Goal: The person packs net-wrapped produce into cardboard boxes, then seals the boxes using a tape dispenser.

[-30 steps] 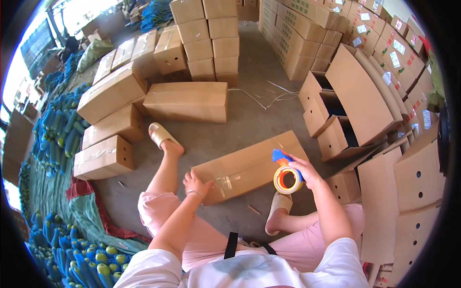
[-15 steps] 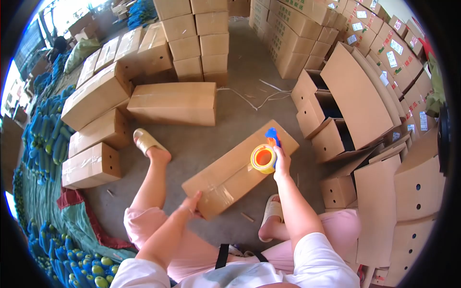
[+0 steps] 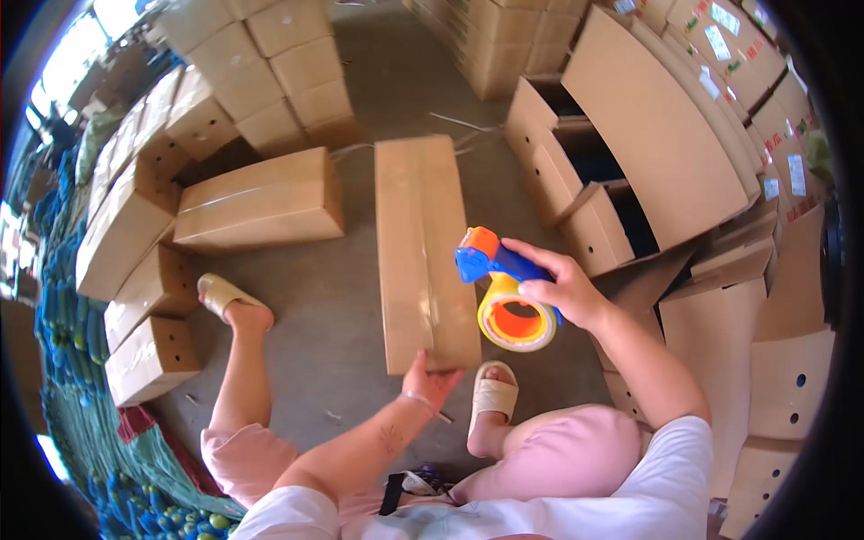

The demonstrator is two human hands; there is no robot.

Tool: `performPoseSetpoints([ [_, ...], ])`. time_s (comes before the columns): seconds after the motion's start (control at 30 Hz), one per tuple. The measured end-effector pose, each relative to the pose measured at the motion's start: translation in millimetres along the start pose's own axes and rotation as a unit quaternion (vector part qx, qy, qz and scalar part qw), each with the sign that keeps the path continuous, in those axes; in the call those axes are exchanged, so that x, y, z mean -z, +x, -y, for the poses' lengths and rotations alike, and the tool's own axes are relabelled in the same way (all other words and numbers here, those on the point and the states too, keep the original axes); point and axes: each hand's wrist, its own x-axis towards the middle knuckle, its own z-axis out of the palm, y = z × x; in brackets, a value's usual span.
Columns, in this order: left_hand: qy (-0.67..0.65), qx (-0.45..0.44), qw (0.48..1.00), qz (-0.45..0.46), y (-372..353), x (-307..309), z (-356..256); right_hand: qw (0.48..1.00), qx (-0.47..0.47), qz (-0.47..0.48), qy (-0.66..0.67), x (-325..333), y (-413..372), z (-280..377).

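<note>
A long closed cardboard box [image 3: 409, 243] lies on the floor between my legs, with clear tape along its top seam. My left hand [image 3: 432, 385] grips its near end, thumb up against the edge and some fingers hidden by the box. In my right hand [image 3: 569, 286] is a blue and orange tape dispenser [image 3: 517, 263], its handle wrapped by my fingers. The dispenser carries a yellow-rimmed roll of tape [image 3: 517, 324] and is held above and to the right of the box, apart from it.
Closed boxes [image 3: 261, 202] sit at the left, beside a tall stack of cartons [image 3: 270, 72]. Open boxes [image 3: 576, 171] and leaning cardboard stand to the right. Blue-wrapped long green produce [image 3: 81, 333] lies along the far left. Strips of string [image 3: 463, 121] lie on the floor.
The box has turned from diagonal to pointing nearly straight away from me. My right hand has lifted the tape dispenser off it and tilted it. My left hand has shifted right with the box's near end.
</note>
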Motion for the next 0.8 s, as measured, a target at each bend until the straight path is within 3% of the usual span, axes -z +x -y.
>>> performPoseSetpoints([
  [0.1,0.016,-0.037,0.999,0.028,53,-72,-30,0.993,0.067,-0.098,0.019,22,-37,-31],
  [0.17,0.031,-0.068,0.997,0.026,107,-131,-72,0.971,0.106,-0.188,0.107,29,-53,-71],
  [0.2,0.079,-0.087,0.991,0.066,137,-155,-96,0.951,0.120,-0.232,0.169,31,-58,-93],
  [0.27,0.142,-0.076,0.986,0.035,178,-216,-147,0.911,0.113,-0.299,0.262,33,-68,-122],
  [0.3,0.241,-0.117,0.962,0.058,188,-254,-155,0.911,0.101,-0.300,0.263,40,-75,-129],
  [0.33,0.370,-0.182,0.905,0.108,184,-290,-146,0.912,0.089,-0.302,0.263,46,-82,-136],
  [0.37,0.489,-0.263,0.815,0.166,176,-324,-130,0.904,0.069,-0.331,0.260,51,-87,-140],
  [0.4,0.611,-0.366,0.670,0.209,164,-354,-109,0.897,0.051,-0.358,0.254,56,-90,-142],
  [0.43,0.699,-0.524,0.424,0.238,145,-372,-85,0.886,0.057,-0.366,0.280,60,-91,-144],
  [0.47,0.714,-0.649,0.171,0.199,130,-390,-66,0.885,0.058,-0.369,0.279,63,-91,-146],
  [0.5,0.699,-0.682,0.033,0.214,125,-406,-50,0.884,0.075,-0.370,0.276,67,-90,-148],
  [0.53,0.719,-0.658,-0.090,0.204,124,-423,-36,0.883,0.093,-0.370,0.274,71,-89,-148],
  [0.57,0.839,-0.497,-0.126,0.185,130,-440,-26,0.883,0.091,-0.371,0.273,74,-87,-148],
  [0.63,0.924,-0.311,-0.158,0.160,138,-448,-21,0.888,0.112,-0.366,0.256,77,-84,-147],
  [0.73,0.907,-0.364,-0.146,0.154,146,-440,-26,0.888,0.118,-0.356,0.266,80,-85,-148],
  [0.8,0.915,-0.359,-0.097,0.157,148,-431,-33,0.884,0.118,-0.361,0.274,80,-84,-148],
])
